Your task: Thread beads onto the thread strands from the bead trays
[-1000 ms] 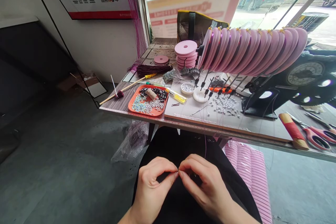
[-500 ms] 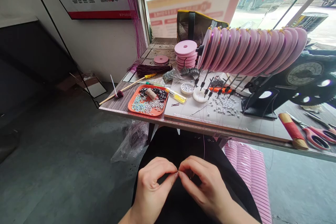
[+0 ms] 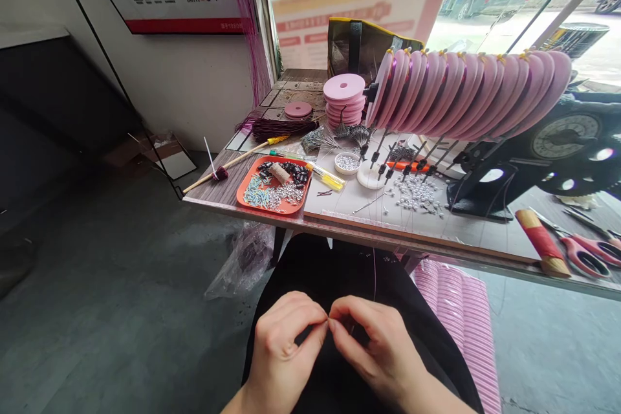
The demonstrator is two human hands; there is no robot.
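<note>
Above my black-clothed lap, my left hand (image 3: pixel 290 343) and my right hand (image 3: pixel 371 343) meet fingertip to fingertip. Each one is closed in a pinch of thumb and forefinger. Whatever lies between the tips is too small to make out. A thin purplish line (image 3: pixel 374 275) hangs from the table edge and passes behind my right hand; its end is hidden. Beyond the hands, on the table, an orange tray (image 3: pixel 241 202) holds small black, pale blue and silver pieces. Several small whitish pieces (image 3: pixel 420 196) are scattered to the tray's right.
A row of pink foam discs (image 3: pixel 466 94) hangs on a black stand (image 3: pixel 478 200) over the table. Pink-handled scissors (image 3: pixel 587 253) lie at the right beside a red-wrapped roll (image 3: pixel 542 242). More discs (image 3: pixel 343 87) are stacked behind. A stick (image 3: pixel 228 163) juts past the left edge.
Both hands keep their pinch, tips together, with the right hand's knuckles slightly lower. The hanging line has shifted a little to the left.
</note>
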